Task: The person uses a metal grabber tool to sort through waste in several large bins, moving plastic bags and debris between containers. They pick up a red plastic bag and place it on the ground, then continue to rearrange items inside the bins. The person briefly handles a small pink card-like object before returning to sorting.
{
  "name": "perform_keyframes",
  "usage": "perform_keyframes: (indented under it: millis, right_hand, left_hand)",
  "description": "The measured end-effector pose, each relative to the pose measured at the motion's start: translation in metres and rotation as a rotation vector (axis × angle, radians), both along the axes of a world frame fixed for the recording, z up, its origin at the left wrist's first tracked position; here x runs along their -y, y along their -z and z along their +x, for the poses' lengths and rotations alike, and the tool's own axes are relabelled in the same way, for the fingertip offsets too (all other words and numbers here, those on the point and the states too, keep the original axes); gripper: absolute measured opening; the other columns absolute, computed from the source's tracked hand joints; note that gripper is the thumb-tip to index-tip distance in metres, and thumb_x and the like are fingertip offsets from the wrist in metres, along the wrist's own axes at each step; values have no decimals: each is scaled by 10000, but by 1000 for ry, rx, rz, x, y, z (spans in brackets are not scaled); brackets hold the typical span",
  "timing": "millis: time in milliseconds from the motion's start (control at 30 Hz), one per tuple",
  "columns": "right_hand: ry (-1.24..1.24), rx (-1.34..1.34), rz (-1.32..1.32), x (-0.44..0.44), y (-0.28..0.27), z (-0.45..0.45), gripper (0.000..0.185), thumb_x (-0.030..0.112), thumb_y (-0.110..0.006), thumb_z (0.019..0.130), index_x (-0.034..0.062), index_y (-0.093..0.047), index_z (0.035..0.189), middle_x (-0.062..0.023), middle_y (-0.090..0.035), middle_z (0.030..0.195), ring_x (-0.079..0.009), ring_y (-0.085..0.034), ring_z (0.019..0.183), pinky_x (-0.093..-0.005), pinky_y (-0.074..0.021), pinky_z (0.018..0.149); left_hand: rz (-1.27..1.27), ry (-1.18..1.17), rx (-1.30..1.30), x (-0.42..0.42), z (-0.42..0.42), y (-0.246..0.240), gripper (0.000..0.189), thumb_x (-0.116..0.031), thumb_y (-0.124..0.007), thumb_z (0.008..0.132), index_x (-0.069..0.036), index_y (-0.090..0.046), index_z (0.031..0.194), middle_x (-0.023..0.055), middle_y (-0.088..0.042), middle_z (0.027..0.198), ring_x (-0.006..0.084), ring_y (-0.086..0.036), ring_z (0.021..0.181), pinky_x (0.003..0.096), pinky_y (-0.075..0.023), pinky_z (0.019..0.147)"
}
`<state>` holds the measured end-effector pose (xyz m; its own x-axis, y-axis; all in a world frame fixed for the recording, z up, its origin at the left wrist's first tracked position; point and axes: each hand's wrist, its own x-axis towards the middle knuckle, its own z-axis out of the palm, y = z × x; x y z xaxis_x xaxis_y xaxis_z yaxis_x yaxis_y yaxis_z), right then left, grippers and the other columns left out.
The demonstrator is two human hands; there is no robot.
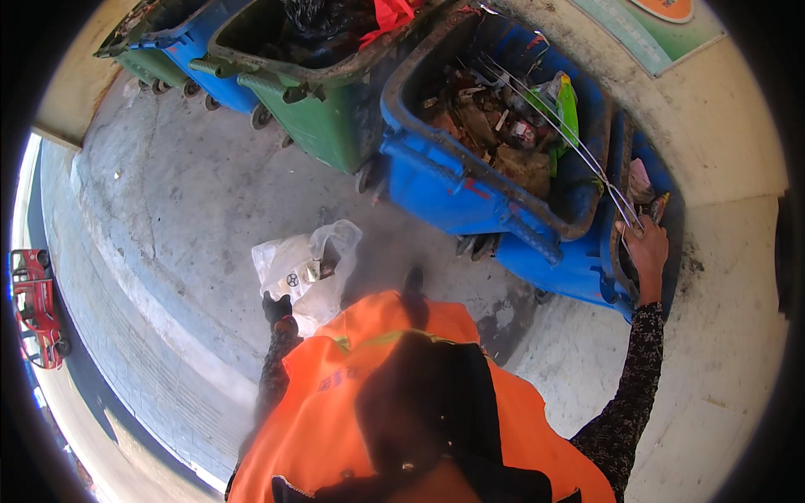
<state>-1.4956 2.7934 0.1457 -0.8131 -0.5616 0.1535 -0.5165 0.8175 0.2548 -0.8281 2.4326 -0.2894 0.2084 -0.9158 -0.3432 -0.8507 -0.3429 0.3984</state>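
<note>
My right hand point(648, 248) grips a pair of long metal tongs point(607, 181) by the handle end, over the rim of the small blue bin point(547, 261) at the right. The tongs' two thin arms reach across the larger blue wheeled bin point(434, 195), above its mixed litter point(475, 122). In my left hand point(277, 308), which wears a dark glove, is a translucent plastic bag point(273, 258). The bag bulges and bears printing; some contents show through its opening. Between the tongs' far tips I cannot make out any held item.
A green wheeled bin point(314, 122) holding black bags stands beside the blue one. Another blue bin point(217, 69) and a green bin point(148, 69) continue the row. A wall point(723, 144) runs behind the bins. A red vehicle point(39, 308) is at the far left, beyond the concrete floor point(182, 182).
</note>
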Motion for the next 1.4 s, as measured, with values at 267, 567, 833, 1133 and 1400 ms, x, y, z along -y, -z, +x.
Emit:
perform_keyframes:
  millis: [267, 567, 833, 1133, 1400]
  right_hand:
    - [-123, -103, 86, 18, 22, -67, 717, 726, -632, 795, 95, -727, 1123, -184, -707, 795, -402, -677, 834, -505, -544, 811]
    - [141, 320, -146, -22, 22, -71, 530, 572, -717, 818, 55, -736, 934, -156, -660, 700, -342, -626, 644, -421, -451, 609]
    - [348, 676, -560, -75, 1, -36, 407, 423, -754, 866, 29, -690, 788, 52, -494, 587, -60, -499, 559, -259, -341, 521]
    - [127, 382, -305, -111, -11, -5, 292, 300, -715, 874, 17, -654, 835, -127, -602, 704, -261, -594, 645, -372, -434, 616]
    - [104, 288, -242, -102, -21, 36, 214, 231, -693, 870, 21, -655, 885, -145, -659, 788, -271, -642, 703, -380, -476, 648]
  left_hand:
    - [28, -67, 4, -19, 22, 12, 776, -273, -769, 744, 5, -489, 1412, 239, -519, 1421, 372, -478, 1339, 412, -396, 1117]
    - [60, -17, 12, -14, 15, 8, 862, -364, -769, 746, 22, -442, 1444, 248, -530, 1415, 359, -495, 1336, 404, -415, 1092]
    - [46, -3, -36, 0, 7, 16, 787, -293, -769, 759, 32, -474, 1412, 245, -527, 1410, 373, -488, 1330, 399, -409, 1098]
    - [156, 177, -100, 11, -5, 18, 731, -210, -797, 727, -80, -540, 1399, 245, -627, 1247, 382, -608, 1169, 439, -512, 962]
    - [-55, 24, -389, 1, 34, 47, 249, -31, -691, 770, -1, -722, 1015, 119, -723, 853, 202, -668, 740, 340, -542, 680]
